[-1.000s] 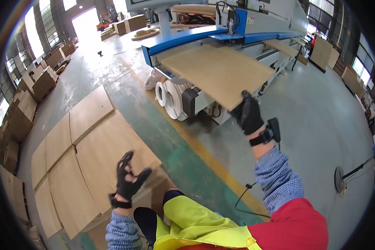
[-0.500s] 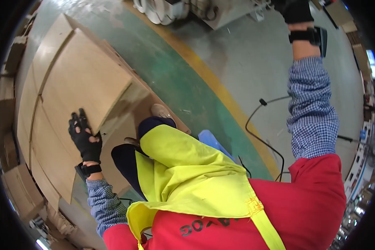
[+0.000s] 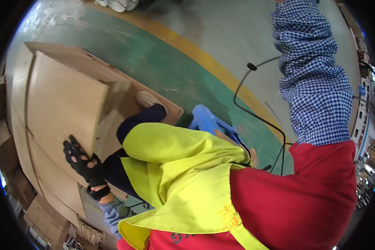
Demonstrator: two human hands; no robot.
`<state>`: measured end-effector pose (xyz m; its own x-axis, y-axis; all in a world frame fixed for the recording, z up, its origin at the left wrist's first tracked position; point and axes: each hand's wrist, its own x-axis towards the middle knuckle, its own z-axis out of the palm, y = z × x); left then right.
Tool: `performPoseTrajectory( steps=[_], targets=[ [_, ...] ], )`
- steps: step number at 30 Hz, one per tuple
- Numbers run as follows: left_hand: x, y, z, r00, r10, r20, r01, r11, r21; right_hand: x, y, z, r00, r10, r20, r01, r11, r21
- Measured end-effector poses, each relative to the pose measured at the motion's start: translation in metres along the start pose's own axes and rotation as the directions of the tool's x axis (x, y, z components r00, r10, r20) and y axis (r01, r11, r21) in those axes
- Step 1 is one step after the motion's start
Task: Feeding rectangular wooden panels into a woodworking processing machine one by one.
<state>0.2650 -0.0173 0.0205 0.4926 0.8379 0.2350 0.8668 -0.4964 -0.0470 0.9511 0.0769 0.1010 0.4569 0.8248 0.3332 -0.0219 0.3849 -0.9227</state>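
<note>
Black-gloved left hand (image 3: pixel 84 164) lies at the near corner of a plywood panel (image 3: pixel 60 96), fingers extended and released; right hand out of view, grip impossible to tell.

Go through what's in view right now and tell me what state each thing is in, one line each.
Left hand: gloved, open, at the boards' edge
Right hand: out of view
Boards: stacked, lying flat
Apron: worn, creased
Right sleeve: bunched in folds
Cable: bent in a curve
Blue plastic item: partly hidden; can't tell if upright
</note>
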Motion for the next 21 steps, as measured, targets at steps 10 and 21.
performPoseTrajectory(
  steps=[10, 21],
  targets=[
    [-0.018, 0.002, 0.004, 0.979, -0.194, 0.069, 0.196, 0.980, -0.026, -0.023, 0.051, 0.087, 0.897, 0.421, -0.135, -0.283, 0.782, 0.555],
    [-0.101, -0.039, -0.017, 0.899, -0.399, -0.180, 0.347, 0.900, -0.263, -0.304, 0.091, 0.309, 0.410, 0.647, 0.643, -0.771, 0.622, -0.134]
  ],
)
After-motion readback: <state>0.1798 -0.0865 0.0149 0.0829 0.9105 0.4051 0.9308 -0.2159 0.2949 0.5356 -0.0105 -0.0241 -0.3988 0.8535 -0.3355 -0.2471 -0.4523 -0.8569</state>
